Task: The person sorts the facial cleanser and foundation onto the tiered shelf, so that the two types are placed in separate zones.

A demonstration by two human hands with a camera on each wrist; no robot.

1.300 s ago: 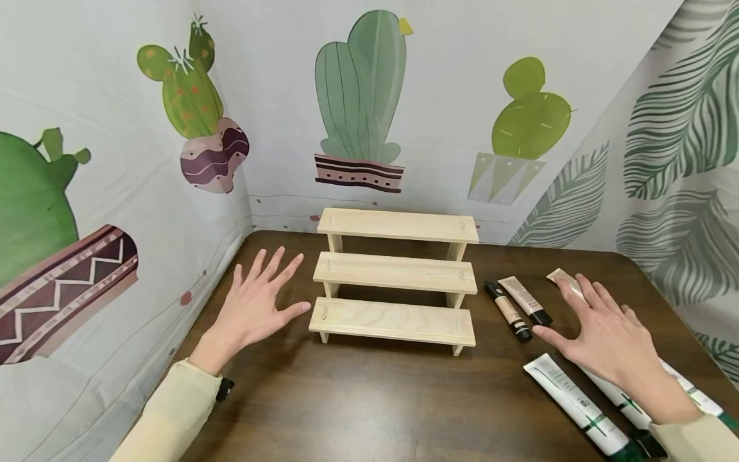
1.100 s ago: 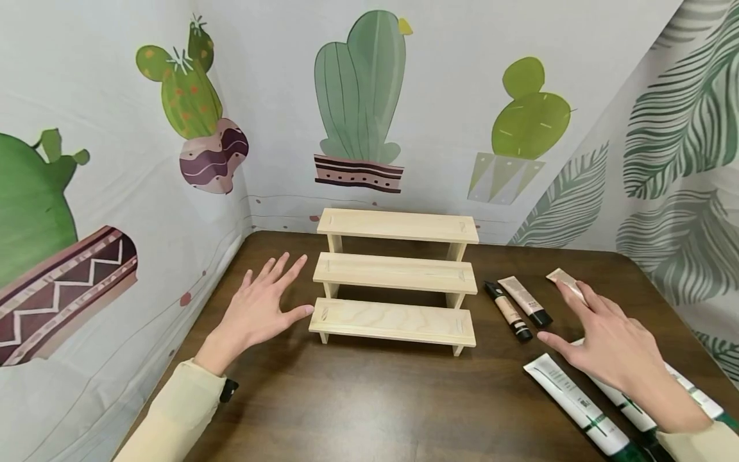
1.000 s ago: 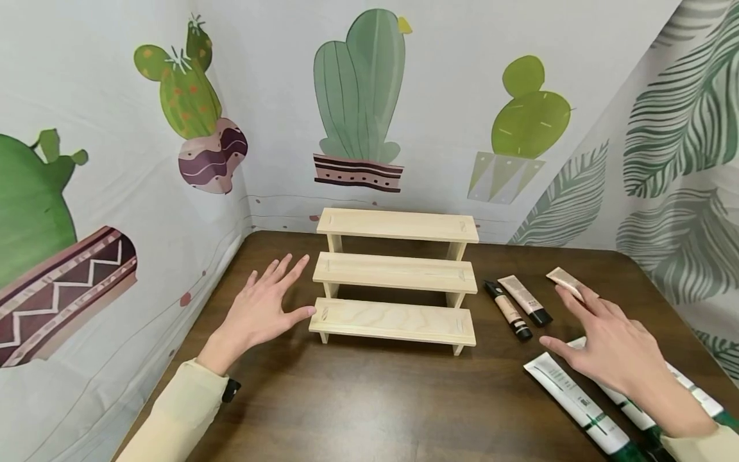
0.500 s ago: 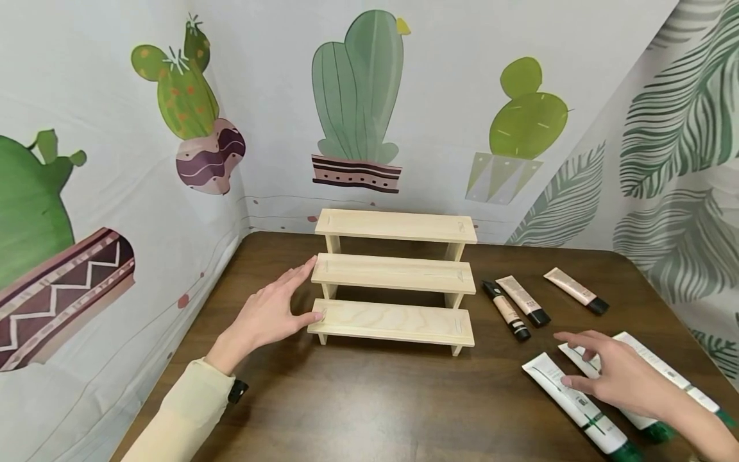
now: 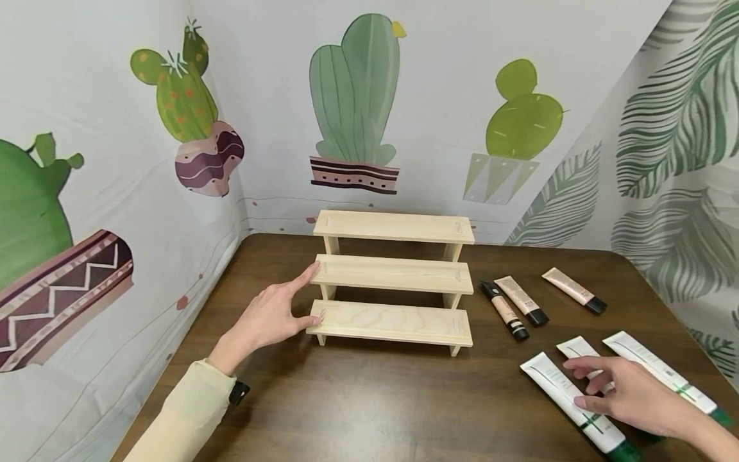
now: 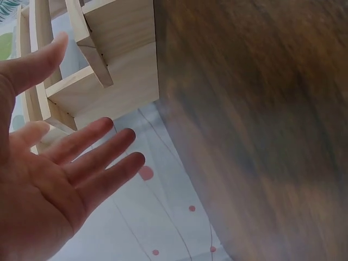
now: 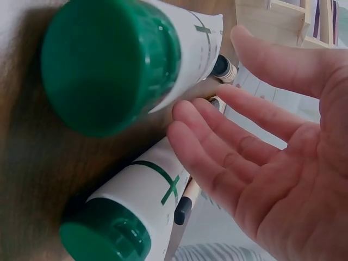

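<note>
White tubes, green-capped and printed, lie flat by right hand, fingers loosely bent, gripping nothing. Left hand spread, empty, at wooden rack.

Left hand at the left end of the wooden stand, thumb and fingers spread, pale sleeve near the wrist, right hand right of and nearer than the stand, fingers gently bent.

A pale three-tiered wooden rack stands upright, three white, green-capped tubes lying to its right.
</note>
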